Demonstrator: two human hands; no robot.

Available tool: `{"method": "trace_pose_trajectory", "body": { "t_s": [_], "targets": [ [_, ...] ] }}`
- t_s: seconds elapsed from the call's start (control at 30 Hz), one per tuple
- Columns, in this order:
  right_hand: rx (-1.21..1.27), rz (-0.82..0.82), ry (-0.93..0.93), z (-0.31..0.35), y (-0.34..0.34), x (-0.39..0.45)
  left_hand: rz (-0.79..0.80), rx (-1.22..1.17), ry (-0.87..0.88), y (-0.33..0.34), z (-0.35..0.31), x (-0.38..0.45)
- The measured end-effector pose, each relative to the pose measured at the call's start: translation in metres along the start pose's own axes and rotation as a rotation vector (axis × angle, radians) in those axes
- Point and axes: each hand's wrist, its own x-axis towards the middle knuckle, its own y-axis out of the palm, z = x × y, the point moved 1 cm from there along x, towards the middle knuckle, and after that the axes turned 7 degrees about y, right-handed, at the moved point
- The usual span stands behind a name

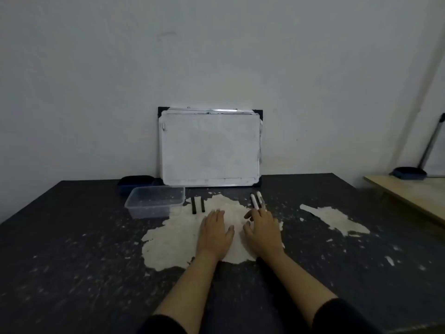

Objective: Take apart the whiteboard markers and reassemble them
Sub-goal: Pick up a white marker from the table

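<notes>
Two thin black marker pieces point(198, 205) lie side by side on the worn table, just right of a clear box. Two white marker barrels point(256, 200) lie side by side further right. My left hand point(215, 233) rests flat on the pale worn patch, palm down, holding nothing. My right hand point(262, 231) also lies palm down with fingers spread; its fingertips reach the near ends of the white barrels. Whether they touch the barrels is unclear.
A clear plastic box point(155, 201) stands left of the black pieces, a dark blue tray point(136, 183) behind it. A small whiteboard point(210, 147) leans on the wall at the back. A wooden table point(414, 194) with a dark dustpan point(409, 173) is at the right.
</notes>
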Motion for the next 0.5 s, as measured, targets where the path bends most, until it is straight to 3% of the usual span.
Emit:
{"method": "trace_pose_trajectory", "body": {
  "t_s": [0.33, 0.5],
  "targets": [
    [0.288, -0.062, 0.280, -0.014, 0.006, -0.003, 0.068, -0.052, 0.017, -0.003, -0.006, -0.008],
    [-0.084, -0.178, 0.185, -0.015, 0.012, 0.012, 0.134, 0.041, -0.004, 0.003, -0.001, -0.003]
  ]
}}
